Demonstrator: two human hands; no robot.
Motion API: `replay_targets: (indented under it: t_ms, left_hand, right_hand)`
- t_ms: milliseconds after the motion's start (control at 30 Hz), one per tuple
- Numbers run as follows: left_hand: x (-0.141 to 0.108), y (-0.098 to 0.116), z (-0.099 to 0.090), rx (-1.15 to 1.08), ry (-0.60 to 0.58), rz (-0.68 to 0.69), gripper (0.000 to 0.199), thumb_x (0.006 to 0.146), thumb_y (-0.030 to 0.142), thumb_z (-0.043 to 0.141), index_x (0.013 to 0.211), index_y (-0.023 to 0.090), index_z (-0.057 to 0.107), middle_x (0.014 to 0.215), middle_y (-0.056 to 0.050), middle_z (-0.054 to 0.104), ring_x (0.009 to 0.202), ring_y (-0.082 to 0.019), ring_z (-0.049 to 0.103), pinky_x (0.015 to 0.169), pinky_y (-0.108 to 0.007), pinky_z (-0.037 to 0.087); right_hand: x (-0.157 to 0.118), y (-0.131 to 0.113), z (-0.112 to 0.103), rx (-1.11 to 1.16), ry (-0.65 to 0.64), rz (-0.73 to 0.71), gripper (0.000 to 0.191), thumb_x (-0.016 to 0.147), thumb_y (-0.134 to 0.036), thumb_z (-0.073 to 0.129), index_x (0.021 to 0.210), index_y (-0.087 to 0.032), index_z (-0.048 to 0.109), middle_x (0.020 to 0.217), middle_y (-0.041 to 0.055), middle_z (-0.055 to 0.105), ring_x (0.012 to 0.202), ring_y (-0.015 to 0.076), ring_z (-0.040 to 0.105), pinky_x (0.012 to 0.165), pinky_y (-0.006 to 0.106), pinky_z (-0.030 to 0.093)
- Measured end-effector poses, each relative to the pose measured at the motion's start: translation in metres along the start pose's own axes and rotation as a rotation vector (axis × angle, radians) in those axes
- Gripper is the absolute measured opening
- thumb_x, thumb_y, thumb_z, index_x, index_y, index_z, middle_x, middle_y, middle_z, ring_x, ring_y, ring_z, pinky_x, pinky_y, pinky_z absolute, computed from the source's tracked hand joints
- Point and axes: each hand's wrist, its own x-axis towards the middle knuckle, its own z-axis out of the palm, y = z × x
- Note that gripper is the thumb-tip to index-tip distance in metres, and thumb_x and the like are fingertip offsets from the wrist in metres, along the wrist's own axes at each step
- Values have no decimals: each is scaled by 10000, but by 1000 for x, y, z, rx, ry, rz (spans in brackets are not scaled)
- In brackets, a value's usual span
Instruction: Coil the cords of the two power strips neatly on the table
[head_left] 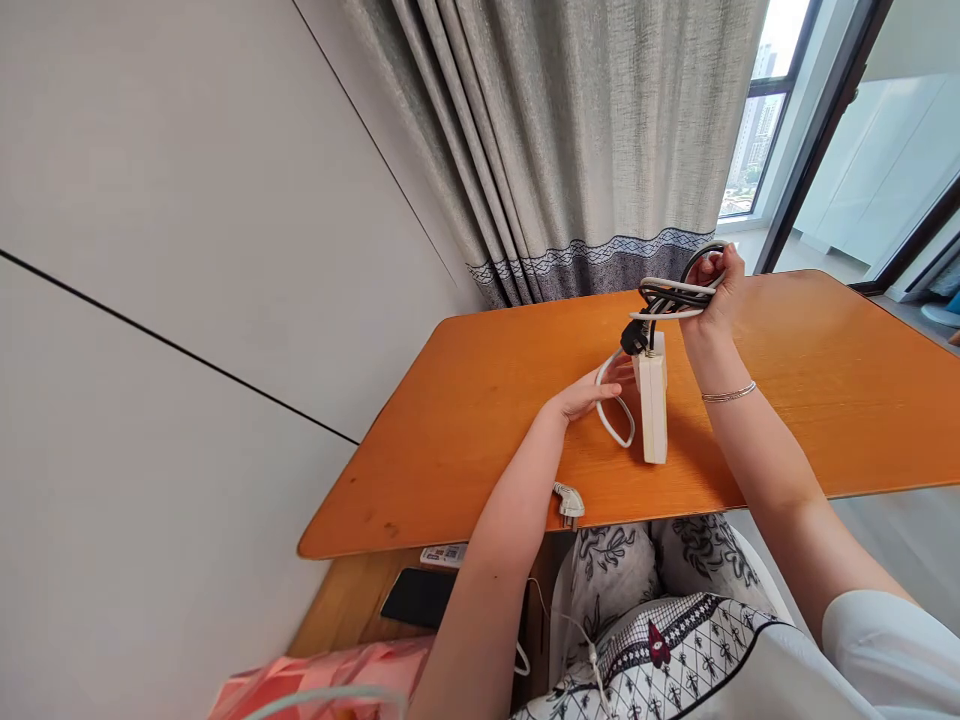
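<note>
Smooth wooden tabletop (465,420) underlies looped cables (670,297) clutched in the right hand (716,288).

The white, black-latticed top (750,680) is worn with pale, dark-scrolled trousers (611,565) and a silvery bracelet (729,396).

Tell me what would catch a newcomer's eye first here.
An orange-brown wooden table spreads across the middle. Over it, the right hand grips a looped bundle of black and white cables, just above a narrow, upright white plastic block beside the left hand. Behind the table hangs a grey fabric curtain with a patterned hem.
</note>
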Motion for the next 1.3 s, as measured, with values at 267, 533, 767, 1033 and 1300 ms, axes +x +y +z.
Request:
replay_targets:
  t_ms: [267,533,767,1033,1300]
  left_hand:
    - [12,-26,31,81,71,47,1287,505,425,968,1597,373,288,1674,-72,316,1575,-348,209,1269,-527,208]
    - [17,-26,53,186,307,78,1025,443,366,949,1359,233,509,1322,-109,614,1285,-336,542,1141,-520,408]
    - [9,-5,23,44,552,73,771,437,228,829,1170,206,590,1115,-56,703,1148,-321,627,1066,-488,470]
    - [-5,16,-20,114,789,139,716,504,238,765,1196,226,584,1218,-72,700,1214,-319,627,1100,-492,472]
    - [-17,30,-50,211,1007,323,662,537,235,743,1176,243,571,1124,-57,703,1116,-288,676,982,-453,567]
  right_hand:
    - [-9,4,3,-4,98,-103,298,924,-476,587,768,-223,573,828,-29,569,845,97,675,862,280,607]
    - [-13,2,3,-5,-10,-46,313,889,-492,616,750,-219,550,819,-29,551,773,83,639,830,253,591]
    - [-4,11,-3,-154,-207,-93,351,850,-534,622,721,-225,517,779,-27,518,800,113,619,833,287,549]
    - [-24,39,-6,-448,-254,87,313,911,-519,562,1070,-254,614,1130,29,620,1077,157,606,819,278,509]
    - [-121,39,6,-737,-960,-125,334,962,-447,502,731,-211,553,719,-2,592,694,135,541,684,275,433]
